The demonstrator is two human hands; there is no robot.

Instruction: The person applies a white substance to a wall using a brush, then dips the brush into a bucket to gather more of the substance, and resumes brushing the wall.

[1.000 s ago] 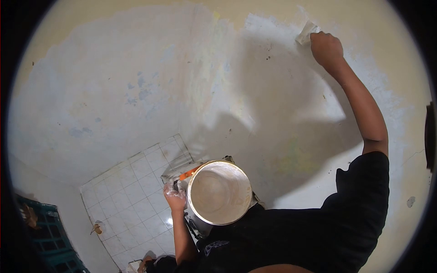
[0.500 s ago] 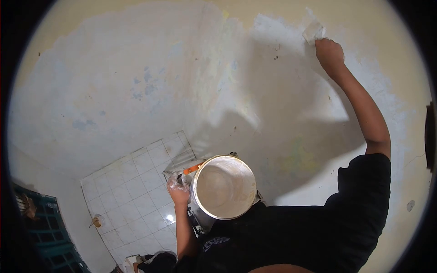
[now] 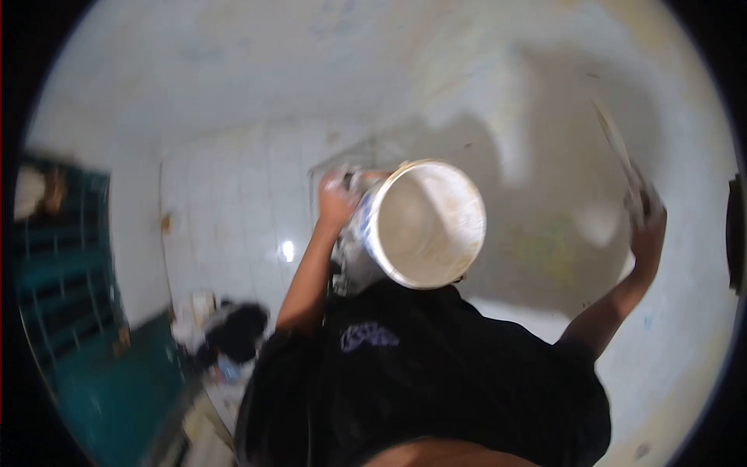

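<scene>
Lowered since the earlier frame: right hand (image 3: 647, 233), fingers closed round the putty knife (image 3: 616, 144), blade seemingly off the wall (image 3: 233, 70). Raised: white bucket (image 3: 424, 226), gripped at its side by the left hand (image 3: 336, 198), held before the chest. Spreading judged interrupted.

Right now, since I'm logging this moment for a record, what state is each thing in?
bucket: open, no lid, tipped toward the camera, inside smeared white
scraper: blade pointing up, blurred; contact with the wall cannot be told
left hand: raised, grip shut on the bucket's side
right hand: raised, grip shut on the scraper
wall: covered in a patchy white coat
</scene>
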